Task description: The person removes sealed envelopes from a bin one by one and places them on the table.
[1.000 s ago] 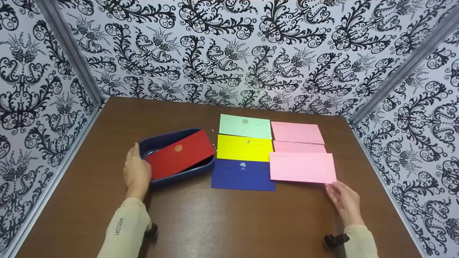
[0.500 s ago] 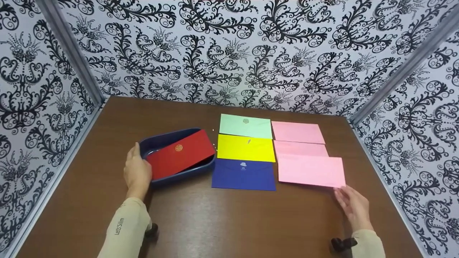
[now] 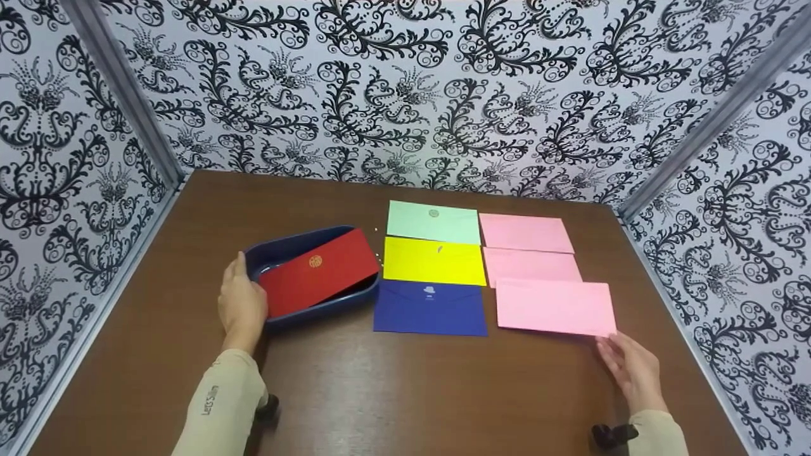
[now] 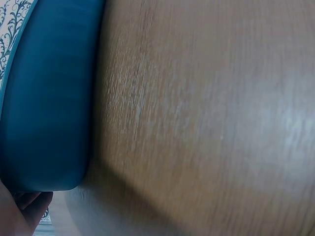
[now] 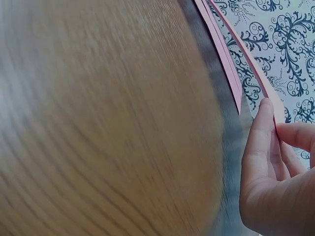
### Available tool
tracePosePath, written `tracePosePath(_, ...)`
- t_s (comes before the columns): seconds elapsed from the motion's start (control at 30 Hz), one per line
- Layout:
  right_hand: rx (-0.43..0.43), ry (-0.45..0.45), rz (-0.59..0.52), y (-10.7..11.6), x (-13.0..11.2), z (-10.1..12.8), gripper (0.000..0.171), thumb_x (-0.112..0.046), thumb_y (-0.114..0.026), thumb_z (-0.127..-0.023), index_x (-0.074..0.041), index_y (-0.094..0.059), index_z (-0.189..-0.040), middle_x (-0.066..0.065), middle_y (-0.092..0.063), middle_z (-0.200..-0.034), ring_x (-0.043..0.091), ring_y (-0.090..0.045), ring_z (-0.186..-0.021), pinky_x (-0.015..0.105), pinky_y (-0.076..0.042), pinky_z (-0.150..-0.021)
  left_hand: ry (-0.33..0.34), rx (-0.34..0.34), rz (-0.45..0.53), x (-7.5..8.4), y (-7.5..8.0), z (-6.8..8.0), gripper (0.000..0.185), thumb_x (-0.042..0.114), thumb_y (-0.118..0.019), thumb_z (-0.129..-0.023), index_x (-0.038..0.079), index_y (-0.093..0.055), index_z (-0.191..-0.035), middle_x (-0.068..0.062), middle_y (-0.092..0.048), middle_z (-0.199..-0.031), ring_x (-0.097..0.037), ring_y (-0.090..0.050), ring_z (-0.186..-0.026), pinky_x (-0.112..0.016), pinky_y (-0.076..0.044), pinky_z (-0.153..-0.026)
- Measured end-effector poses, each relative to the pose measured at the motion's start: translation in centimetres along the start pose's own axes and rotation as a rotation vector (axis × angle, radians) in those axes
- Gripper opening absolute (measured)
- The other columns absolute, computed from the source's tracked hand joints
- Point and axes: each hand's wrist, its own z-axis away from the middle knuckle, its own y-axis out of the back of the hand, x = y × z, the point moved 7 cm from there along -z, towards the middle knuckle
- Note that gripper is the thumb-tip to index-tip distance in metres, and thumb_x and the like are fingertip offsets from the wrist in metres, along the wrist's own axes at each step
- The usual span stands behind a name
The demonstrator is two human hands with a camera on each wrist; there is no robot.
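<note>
My right hand (image 3: 633,370) pinches the near right corner of a pink envelope (image 3: 555,308) between thumb and fingers. The right wrist view shows this envelope edge-on, raised above other pink edges (image 5: 224,56) below it. Behind it two more pink envelopes lie flat, one in the middle (image 3: 531,264) and one farther back (image 3: 526,233). At the left, my left hand (image 3: 244,307) grips the left end of a dark blue plastic basin (image 3: 323,310). A red envelope (image 3: 323,272) with a gold emblem rests slantwise in the basin.
Left of the pink envelopes is a column of a mint green envelope (image 3: 433,223), a yellow envelope (image 3: 434,261) and a navy envelope (image 3: 431,310). They lie on a brown wooden table (image 3: 405,392). Patterned walls (image 3: 405,95) enclose the back and sides.
My right hand has moved right and towards me with the pink envelope, uncovering more of the middle pink one. The left hand and basin have stayed in place.
</note>
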Motion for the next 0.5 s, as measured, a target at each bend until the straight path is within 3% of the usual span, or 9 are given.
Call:
tracePosePath(0.33, 0.014, -0.026, 0.032, 0.48, 0.43, -0.44, 0.020, -0.013, -0.066, -0.095, -0.019, -0.075, -0.078, -0.002, -0.072, -0.082, 0.008, -0.075, -0.084, 0.020, -0.057, -0.088, 0.013, -0.017, 0.007, -0.04, -0.11, -0.07, 0.068, 0.000, -0.039, -0.092, 0.008, -0.025, -0.158, -0.020, -0.034, -0.159, -0.052, -0.047, -0.131, -0.063, -0.042, -0.104)
tracePosePath(0.5, 0.013, -0.036, 0.049, 0.72, 0.80, -0.63, 0.012, -0.015, -0.073, -0.090, -0.018, -0.073, -0.079, -0.002, -0.072, -0.082, 0.008, -0.074, -0.083, 0.021, -0.057, -0.089, 0.015, -0.011, 0.008, -0.15, -0.12, -0.13, 0.069, 0.000, -0.038, -0.091, 0.009, -0.025, -0.158, -0.020, -0.034, -0.159, -0.051, -0.047, -0.131, -0.062, -0.042, -0.104)
